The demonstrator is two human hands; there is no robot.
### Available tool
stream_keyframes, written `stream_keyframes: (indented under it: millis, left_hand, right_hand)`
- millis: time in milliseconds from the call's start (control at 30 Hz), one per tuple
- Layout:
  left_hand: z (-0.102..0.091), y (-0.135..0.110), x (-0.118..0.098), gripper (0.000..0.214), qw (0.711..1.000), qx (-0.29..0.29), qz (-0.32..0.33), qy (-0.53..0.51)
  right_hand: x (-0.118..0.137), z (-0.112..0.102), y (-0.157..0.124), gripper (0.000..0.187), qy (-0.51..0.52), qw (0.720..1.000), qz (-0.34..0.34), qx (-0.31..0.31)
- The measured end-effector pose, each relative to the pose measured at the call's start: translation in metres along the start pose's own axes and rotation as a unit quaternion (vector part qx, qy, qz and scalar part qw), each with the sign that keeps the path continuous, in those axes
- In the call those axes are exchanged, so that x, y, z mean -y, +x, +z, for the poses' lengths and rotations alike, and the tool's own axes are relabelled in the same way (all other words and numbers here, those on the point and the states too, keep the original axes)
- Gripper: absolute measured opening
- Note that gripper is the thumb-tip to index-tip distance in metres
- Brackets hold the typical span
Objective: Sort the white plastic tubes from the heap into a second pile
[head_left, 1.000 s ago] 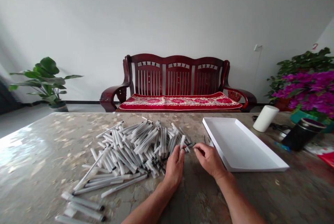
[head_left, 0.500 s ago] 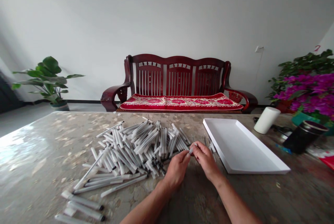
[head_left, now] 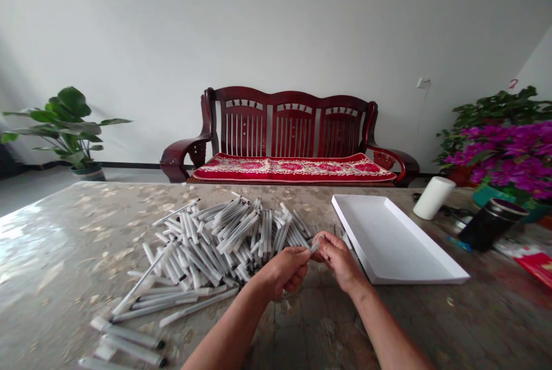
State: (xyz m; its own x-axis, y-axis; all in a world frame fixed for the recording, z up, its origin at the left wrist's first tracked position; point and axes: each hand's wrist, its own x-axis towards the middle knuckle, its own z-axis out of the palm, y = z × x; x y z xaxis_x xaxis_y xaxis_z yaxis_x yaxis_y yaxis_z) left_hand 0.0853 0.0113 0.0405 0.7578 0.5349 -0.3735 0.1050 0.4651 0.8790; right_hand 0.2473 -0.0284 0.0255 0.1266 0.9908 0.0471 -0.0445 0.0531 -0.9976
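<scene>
Between my two hands is a translucent pen, mostly covered by my fingers, so which part shows I cannot tell. My left hand pinches its near end with thumb and forefinger, the other fingers curled. My right hand is closed around the far end. Just left of my hands spreads a large heap of pens, pale and translucent with black ends, lying in many directions. Several more pens lie apart at the front left. A few thin pieces, partly hidden, lie behind my right hand.
A shallow white box lid stands right of my hands. Further right are a white roll, a black cup, a red packet and purple flowers. A wooden bench stands beyond the table.
My left hand has turned slightly and shifted a little left, its curled fingers now showing more. Both hands still hold the pen. The whole view has swung slightly right.
</scene>
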Motion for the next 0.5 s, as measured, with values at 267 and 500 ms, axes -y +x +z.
stream_keyframes:
  millis: [267,500]
  left_hand:
    - [-0.005,-0.005,0.002,0.036,0.978,0.150,-0.056,-0.135]
    - [0.007,0.011,0.023,0.045,0.990,-0.063,0.035,-0.120]
  right_hand:
    - [-0.001,-0.009,0.008,0.044,0.088,0.993,-0.036,-0.063]
    - [-0.019,-0.033,0.016,0.039,-0.215,0.951,-0.101,-0.198]
